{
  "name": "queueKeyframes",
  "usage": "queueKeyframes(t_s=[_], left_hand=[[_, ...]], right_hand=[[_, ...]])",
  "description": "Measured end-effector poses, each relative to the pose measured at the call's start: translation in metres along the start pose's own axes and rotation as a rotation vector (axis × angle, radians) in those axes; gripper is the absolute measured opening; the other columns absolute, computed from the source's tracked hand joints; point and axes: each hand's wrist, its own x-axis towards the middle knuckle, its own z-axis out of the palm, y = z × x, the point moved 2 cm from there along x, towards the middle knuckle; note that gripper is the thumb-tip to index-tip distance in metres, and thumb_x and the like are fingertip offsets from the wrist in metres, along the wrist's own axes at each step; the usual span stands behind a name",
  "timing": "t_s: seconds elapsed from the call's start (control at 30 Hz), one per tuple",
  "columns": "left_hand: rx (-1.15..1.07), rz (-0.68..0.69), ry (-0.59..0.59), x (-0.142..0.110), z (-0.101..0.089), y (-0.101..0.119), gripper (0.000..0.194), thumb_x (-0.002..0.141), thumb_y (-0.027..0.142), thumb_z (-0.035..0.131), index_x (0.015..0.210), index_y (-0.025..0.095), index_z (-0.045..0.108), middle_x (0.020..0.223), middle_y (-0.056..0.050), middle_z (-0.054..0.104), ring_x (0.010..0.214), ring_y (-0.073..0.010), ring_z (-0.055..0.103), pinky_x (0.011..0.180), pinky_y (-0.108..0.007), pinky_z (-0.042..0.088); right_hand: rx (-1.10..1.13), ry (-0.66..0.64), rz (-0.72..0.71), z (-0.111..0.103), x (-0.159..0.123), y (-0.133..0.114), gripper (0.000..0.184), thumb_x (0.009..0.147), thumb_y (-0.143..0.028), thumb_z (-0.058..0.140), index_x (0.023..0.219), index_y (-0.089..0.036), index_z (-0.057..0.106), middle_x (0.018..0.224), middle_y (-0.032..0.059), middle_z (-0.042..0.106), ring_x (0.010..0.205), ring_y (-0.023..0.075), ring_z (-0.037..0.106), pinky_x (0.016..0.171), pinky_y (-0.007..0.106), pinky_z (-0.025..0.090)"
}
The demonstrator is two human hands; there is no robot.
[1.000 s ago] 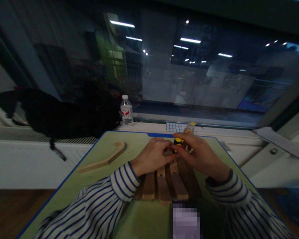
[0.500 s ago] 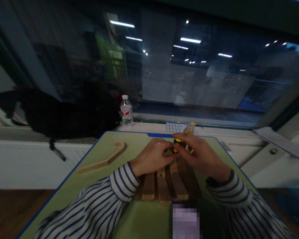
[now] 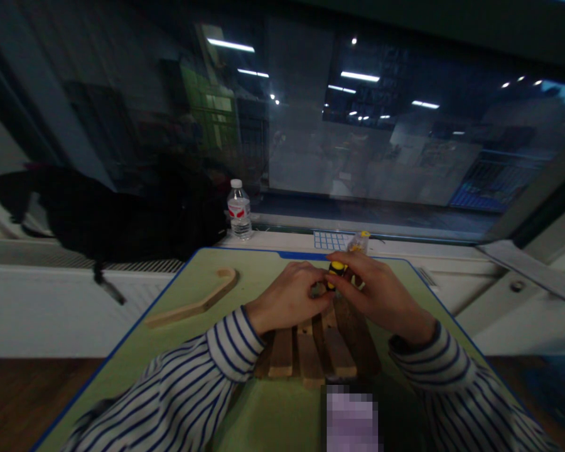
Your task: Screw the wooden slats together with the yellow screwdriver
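Note:
My right hand (image 3: 381, 289) is closed around a yellow-and-black screwdriver (image 3: 338, 268), with thumb and forefinger on its short handle. Close against it, my left hand (image 3: 294, 295) has its fingers pinched together at the lower end of the screwdriver; what they hold there is too small to tell. Below both hands lies a wooden piece with several slats (image 3: 311, 361), the middle one showing dark holes. Its far end is hidden under my hands. A bent wooden strip (image 3: 198, 306) lies apart on the left of the table.
The green table (image 3: 258, 420) has a blue rim. Behind it on the sill stand a water bottle (image 3: 239, 211) and a small clear bag with yellow (image 3: 358, 241), by a blue-gridded sheet (image 3: 330, 240). A black bag (image 3: 136, 216) lies left. A pixelated patch covers the near edge.
The screwdriver handle has turned or tilted slightly between my right fingers, showing more yellow on top. My left hand stays in place.

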Motion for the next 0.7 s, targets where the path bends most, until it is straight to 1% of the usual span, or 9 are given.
queueKeyframes(t_s=[0.1,0.2,0.37,0.47,0.57,0.63,0.7], left_hand=[[0.010,-0.007,-0.001,0.0002,-0.0008,0.0005,0.016,0.078,0.021,0.060,0.091,0.017,0.067,0.080,-0.003,0.068,0.078,-0.0183,0.060,0.073,-0.030,0.044],[0.012,-0.010,0.006,0.0003,-0.0002,-0.0009,0.014,0.079,0.025,0.061,0.088,0.017,0.067,0.081,-0.003,0.068,0.079,-0.0185,0.061,0.073,-0.030,0.044],[0.004,-0.017,0.038,0.0001,0.0022,-0.0057,0.021,0.079,0.035,0.065,0.090,0.018,0.067,0.086,-0.004,0.069,0.085,-0.0203,0.061,0.078,-0.032,0.044],[0.008,-0.013,0.045,0.0002,0.0024,-0.0064,0.020,0.080,0.035,0.064,0.090,0.018,0.067,0.086,-0.003,0.069,0.085,-0.0204,0.061,0.079,-0.033,0.043],[0.022,-0.007,0.030,0.0007,0.0013,-0.0055,0.017,0.082,0.032,0.062,0.088,0.017,0.067,0.082,-0.003,0.068,0.083,-0.0200,0.060,0.077,-0.032,0.043],[0.026,-0.001,0.013,0.0011,0.0007,-0.0049,0.015,0.082,0.031,0.061,0.085,0.017,0.067,0.078,-0.003,0.067,0.080,-0.0191,0.060,0.075,-0.032,0.043],[0.018,0.006,0.005,0.0014,0.0006,-0.0047,0.014,0.083,0.030,0.060,0.084,0.016,0.067,0.077,-0.003,0.066,0.078,-0.0183,0.059,0.074,-0.031,0.043]], right_hand=[[-0.005,0.000,0.004,-0.0001,-0.0002,-0.0002,0.030,0.090,-0.033,0.052,0.117,-0.019,0.054,0.100,0.0086,0.066,0.084,0.0184,0.063,0.071,0.033,0.052],[0.000,-0.005,0.016,0.0001,-0.0006,0.0003,0.030,0.090,-0.033,0.052,0.117,-0.019,0.054,0.101,0.0082,0.065,0.082,0.0176,0.062,0.071,0.032,0.052],[-0.006,-0.004,0.024,0.0009,-0.0005,0.0005,0.031,0.090,-0.033,0.052,0.117,-0.017,0.055,0.100,0.0085,0.066,0.079,0.0170,0.062,0.070,0.032,0.052],[-0.010,-0.005,0.024,0.0009,-0.0003,-0.0006,0.032,0.090,-0.032,0.052,0.118,-0.017,0.054,0.101,0.0087,0.066,0.078,0.0164,0.062,0.071,0.032,0.052],[-0.005,-0.007,0.015,0.0003,-0.0003,-0.0023,0.038,0.089,-0.029,0.053,0.125,-0.017,0.051,0.103,0.0086,0.065,0.076,0.0151,0.062,0.072,0.031,0.052],[-0.001,-0.011,-0.007,-0.0004,-0.0004,-0.0034,0.042,0.089,-0.027,0.053,0.129,-0.018,0.047,0.105,0.0086,0.065,0.079,0.0152,0.062,0.074,0.031,0.052],[-0.005,-0.015,-0.032,-0.0010,-0.0005,-0.0044,0.041,0.089,-0.025,0.051,0.130,-0.018,0.047,0.105,0.0085,0.065,0.084,0.0164,0.062,0.077,0.032,0.052]])
